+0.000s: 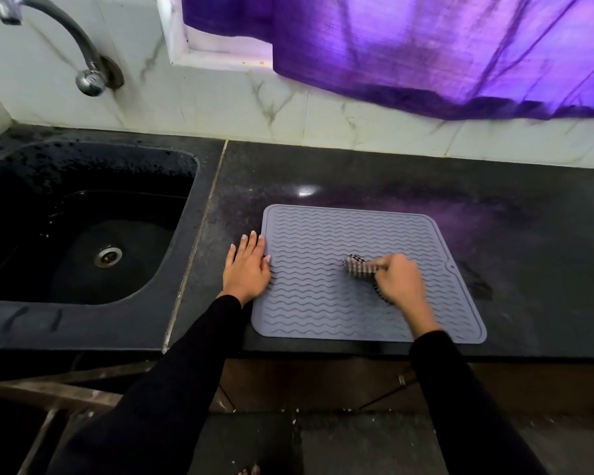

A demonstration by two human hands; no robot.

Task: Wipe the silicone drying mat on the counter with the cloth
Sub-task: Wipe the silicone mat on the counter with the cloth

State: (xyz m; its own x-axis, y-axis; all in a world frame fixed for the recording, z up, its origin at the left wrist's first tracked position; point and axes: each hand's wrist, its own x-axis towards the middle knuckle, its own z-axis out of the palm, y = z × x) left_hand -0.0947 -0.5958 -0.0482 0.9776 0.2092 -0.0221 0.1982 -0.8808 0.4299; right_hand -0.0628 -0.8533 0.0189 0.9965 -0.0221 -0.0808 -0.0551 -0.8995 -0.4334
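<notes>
Dark polished stone counter (374,173) carries a grey square silicone drying mat with wavy ridges (323,303) near its front edge, right of a black sink (83,234) in which only a metal drain is seen. The left hand (247,269) is laid flat and relaxed on the mat's left edge, probably to stop sliding. A striped dark-and-white cloth (359,267) is gripped by the right hand (398,281) at mid-mat, right of centre

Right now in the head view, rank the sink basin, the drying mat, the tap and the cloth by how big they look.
1. sink basin and drying mat: look close in size, so I won't rank them apart.
2. tap
3. cloth, bunched and partly hidden in the right hand
</notes>
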